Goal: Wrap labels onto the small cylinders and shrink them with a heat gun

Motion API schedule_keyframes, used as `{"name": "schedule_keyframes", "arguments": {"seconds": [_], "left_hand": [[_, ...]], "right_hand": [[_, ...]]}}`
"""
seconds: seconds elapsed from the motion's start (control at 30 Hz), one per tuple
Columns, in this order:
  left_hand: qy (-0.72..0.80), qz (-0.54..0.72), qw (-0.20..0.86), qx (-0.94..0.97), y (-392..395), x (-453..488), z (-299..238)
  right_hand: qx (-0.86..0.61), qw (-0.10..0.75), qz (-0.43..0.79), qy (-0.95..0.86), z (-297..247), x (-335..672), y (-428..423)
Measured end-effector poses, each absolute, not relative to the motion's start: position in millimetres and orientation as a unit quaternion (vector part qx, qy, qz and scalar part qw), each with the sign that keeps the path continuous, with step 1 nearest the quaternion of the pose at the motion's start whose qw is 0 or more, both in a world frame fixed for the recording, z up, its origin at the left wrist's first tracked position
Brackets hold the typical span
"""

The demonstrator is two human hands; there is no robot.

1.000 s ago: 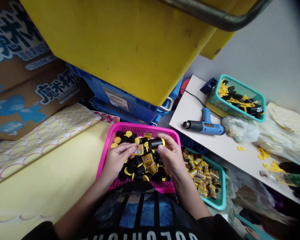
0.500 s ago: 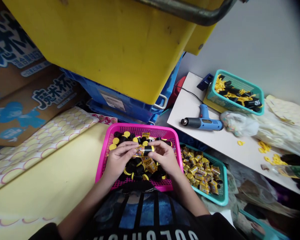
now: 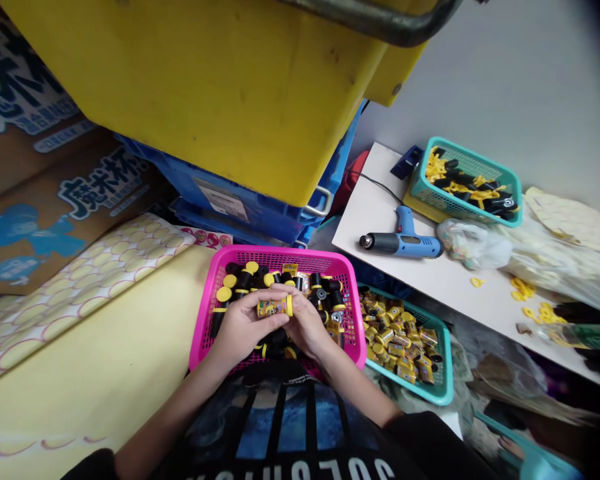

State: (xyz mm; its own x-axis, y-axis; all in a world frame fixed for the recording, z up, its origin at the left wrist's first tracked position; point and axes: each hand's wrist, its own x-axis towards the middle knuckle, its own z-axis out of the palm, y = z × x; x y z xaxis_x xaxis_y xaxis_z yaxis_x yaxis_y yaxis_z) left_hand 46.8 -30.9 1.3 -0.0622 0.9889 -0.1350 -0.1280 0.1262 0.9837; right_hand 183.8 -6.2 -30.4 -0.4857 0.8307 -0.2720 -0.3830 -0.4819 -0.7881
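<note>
The grip of left hand (image 3: 240,328) and right hand (image 3: 306,327) apparently closes on a labelled yellow-capped tube (image 3: 274,307), underside hidden.

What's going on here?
A person is holding one labelled cylinder with a yellow cap between the left hand and right hand, over a pink plastic basket of yellow-capped black cylinders. Beside it, a teal basket holds labelled cylinders. Further off, on a white board, a blue heat gun lies near a second teal basket of black cylinders and yellow pieces.
</note>
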Motion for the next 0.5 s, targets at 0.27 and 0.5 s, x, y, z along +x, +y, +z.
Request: {"name": "schedule_keyframes", "arguments": {"seconds": [0.27,0.5], "left_hand": [[0.536,0.496,0.547,0.409,-33,51,-7],[0.367,0.528,0.72,0.261,-34,55,-7]], "right_hand": [[-0.365,0.425,0.726,-0.399,-45,182,-4],[-0.318,0.439,0.73,-0.417,-37,196,-4]]}}
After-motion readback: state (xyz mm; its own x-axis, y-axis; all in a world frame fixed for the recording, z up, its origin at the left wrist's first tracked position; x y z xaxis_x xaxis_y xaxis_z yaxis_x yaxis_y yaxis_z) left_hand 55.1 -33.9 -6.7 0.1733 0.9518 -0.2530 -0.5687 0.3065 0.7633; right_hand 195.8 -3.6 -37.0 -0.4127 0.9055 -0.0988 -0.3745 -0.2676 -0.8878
